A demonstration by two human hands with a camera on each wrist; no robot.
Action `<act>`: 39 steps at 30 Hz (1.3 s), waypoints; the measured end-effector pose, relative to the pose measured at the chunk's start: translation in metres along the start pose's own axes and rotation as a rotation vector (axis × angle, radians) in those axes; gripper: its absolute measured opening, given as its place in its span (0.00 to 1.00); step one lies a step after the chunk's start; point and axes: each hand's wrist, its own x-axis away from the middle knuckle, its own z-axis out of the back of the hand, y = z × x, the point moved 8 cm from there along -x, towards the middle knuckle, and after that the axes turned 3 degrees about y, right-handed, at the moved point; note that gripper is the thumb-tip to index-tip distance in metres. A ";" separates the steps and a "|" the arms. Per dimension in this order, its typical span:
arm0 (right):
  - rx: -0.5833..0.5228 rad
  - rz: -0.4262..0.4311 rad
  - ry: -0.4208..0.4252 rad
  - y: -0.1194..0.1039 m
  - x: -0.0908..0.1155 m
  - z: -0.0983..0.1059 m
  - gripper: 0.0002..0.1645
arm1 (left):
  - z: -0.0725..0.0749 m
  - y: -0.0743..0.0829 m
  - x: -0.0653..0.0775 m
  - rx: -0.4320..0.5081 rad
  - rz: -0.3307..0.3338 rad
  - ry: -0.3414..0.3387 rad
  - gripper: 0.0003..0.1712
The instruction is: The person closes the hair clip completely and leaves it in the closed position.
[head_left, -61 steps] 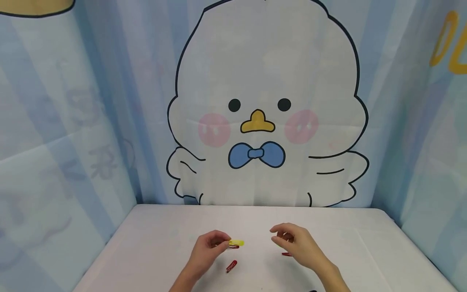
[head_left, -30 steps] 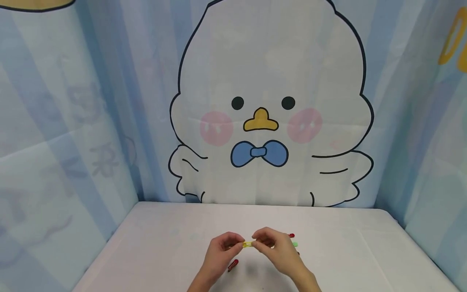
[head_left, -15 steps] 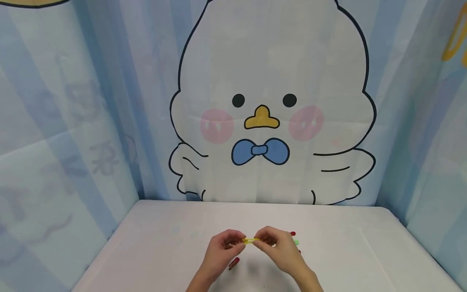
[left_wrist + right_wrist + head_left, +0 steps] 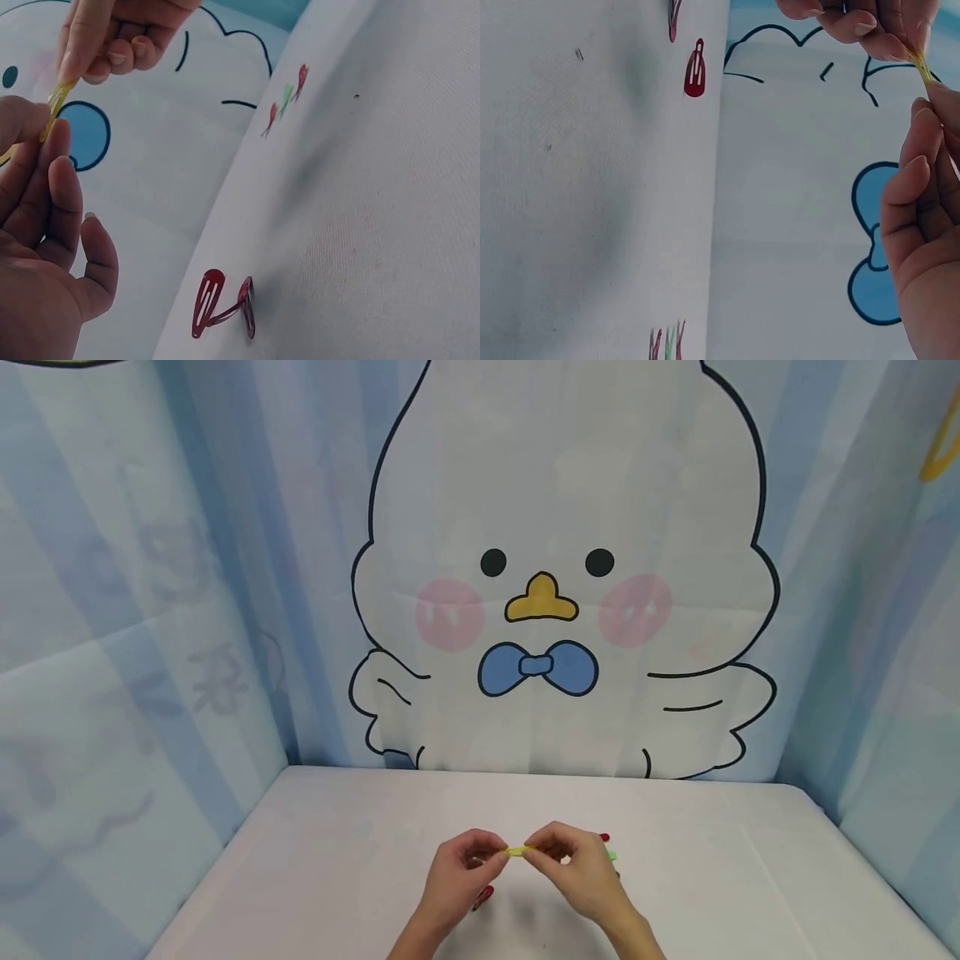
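Behind the grip, a pale blue-and-white backdrop (image 4: 315, 527) is hanging, and on it a white cartoon bird (image 4: 600, 718) with a blue bow tie is facing the hands. Beneath the grip, a white table (image 4: 337, 860) is stretching out to both sides. The left hand (image 4: 459, 875) and the right hand (image 4: 583, 875) are each pinching one end of a yellow hair clip (image 4: 516, 852) between thumb and fingertips, holding it in the air above the tabletop. Below the grip, on the left hand's side, a dark red clip (image 4: 208, 303) and a bent-open red clip (image 4: 247, 307) are lying close together; whether they are touching is unclear. To the right of the grip, a green clip (image 4: 285, 101) is lying between two other red clips (image 4: 301, 81), partly hidden by the right hand in the head view.
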 end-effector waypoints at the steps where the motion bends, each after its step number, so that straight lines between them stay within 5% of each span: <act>1: -0.005 0.005 0.001 -0.001 0.000 -0.001 0.04 | 0.000 0.000 0.000 -0.004 -0.003 0.008 0.09; 16: 0.040 -0.015 -0.008 0.002 0.001 -0.005 0.05 | 0.004 0.002 0.005 -0.074 0.005 0.100 0.03; 25: 0.055 -0.005 0.075 0.002 0.001 -0.006 0.11 | 0.001 -0.001 0.003 -0.089 0.018 0.139 0.03; 39: 0.101 0.180 0.115 -0.002 0.001 -0.002 0.12 | -0.001 -0.006 0.003 -0.003 0.053 0.121 0.06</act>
